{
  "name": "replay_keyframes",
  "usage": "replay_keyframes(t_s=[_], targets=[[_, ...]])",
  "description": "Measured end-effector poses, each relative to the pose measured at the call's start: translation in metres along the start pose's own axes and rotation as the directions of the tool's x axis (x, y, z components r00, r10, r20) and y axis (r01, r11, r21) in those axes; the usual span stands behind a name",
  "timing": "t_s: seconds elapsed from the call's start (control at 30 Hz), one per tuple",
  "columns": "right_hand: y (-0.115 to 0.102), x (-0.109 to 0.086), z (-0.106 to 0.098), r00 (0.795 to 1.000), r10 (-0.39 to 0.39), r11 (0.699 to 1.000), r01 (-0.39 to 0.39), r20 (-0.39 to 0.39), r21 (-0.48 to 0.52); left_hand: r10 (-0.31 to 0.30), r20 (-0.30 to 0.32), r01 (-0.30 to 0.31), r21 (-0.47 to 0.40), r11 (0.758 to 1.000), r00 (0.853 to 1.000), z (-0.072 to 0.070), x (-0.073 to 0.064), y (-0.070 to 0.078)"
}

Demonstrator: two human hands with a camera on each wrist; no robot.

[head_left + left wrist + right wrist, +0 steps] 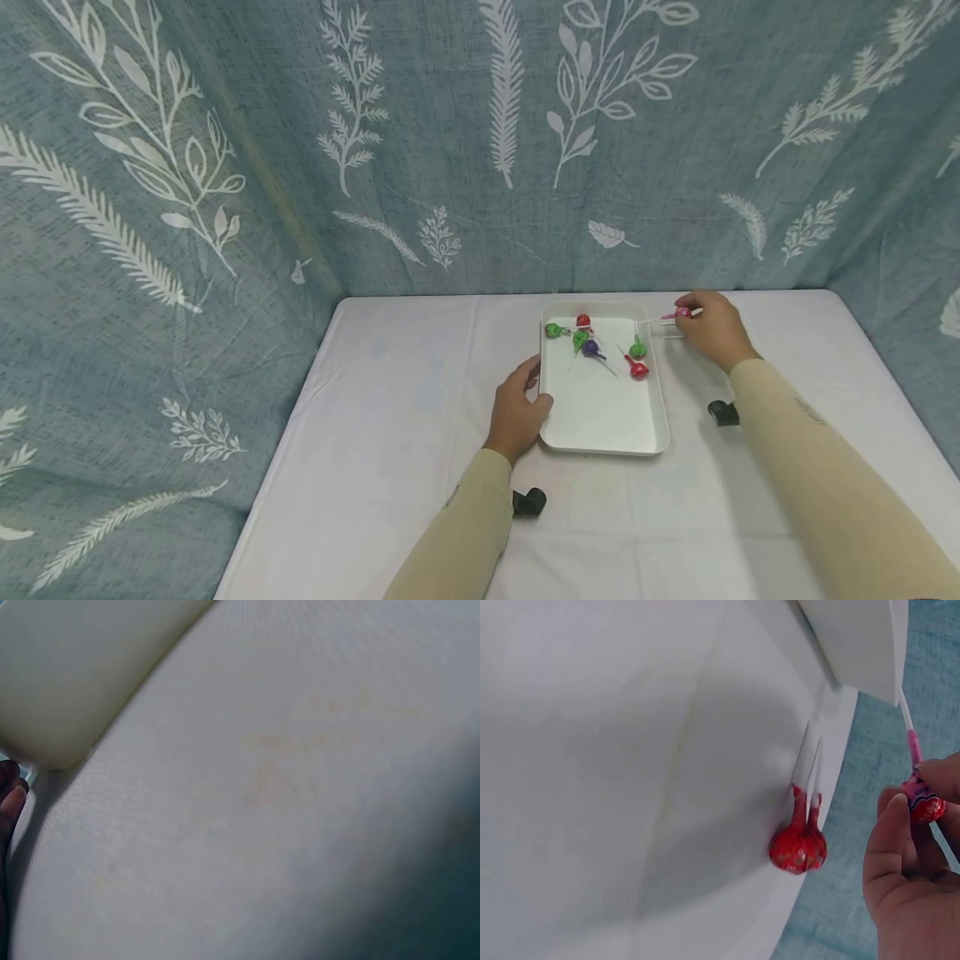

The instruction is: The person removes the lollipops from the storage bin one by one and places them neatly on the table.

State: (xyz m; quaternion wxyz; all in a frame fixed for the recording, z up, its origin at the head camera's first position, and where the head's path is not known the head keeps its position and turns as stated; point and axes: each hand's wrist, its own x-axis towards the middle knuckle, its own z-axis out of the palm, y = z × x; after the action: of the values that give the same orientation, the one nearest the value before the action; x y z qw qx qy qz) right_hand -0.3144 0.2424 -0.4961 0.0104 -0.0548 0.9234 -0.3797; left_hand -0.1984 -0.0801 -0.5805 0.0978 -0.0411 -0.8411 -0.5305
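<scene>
My right hand pinches a pink-and-red wrapped lollipop by its candy end, just past the tray's right rim. The lollipop's white stick points left, over the rim. My left hand holds the left side of the white tray, thumb and fingertips at its edge. Inside the tray's far half lie several wrapped lollipops: a green one, a purple one and a red one among them. Two red lollipops lie side by side on the table near my right hand, their candy ends hidden in the head view.
A white cloth covers the table. Behind its far edge hangs a blue-green curtain with white leaf prints. Small black pieces stick out beside both wrists.
</scene>
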Motion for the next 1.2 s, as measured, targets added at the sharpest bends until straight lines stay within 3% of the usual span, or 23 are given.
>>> replay_keyframes(t_s=[0.53, 0.8, 1.2], targets=[[0.014, -0.01, -0.016, 1.0, 0.022, 1.0, -0.022, -0.002, -0.017, -0.01, 0.004, 0.01, 0.027, 1.0, 1.0, 0.002, 0.001, 0.0], [0.028, -0.017, -0.023, 0.999, -0.029, 0.999, 0.027, -0.043, -0.033, 0.005, 0.002, -0.005, 0.02, 1.0, 1.0, 0.002, 0.001, 0.002], [0.037, -0.026, -0.023, 0.997, 0.081, 0.996, -0.081, 0.004, -0.033, -0.021, 0.01, 0.02, 0.028, 0.999, 1.0, 0.0, 0.001, 0.003]])
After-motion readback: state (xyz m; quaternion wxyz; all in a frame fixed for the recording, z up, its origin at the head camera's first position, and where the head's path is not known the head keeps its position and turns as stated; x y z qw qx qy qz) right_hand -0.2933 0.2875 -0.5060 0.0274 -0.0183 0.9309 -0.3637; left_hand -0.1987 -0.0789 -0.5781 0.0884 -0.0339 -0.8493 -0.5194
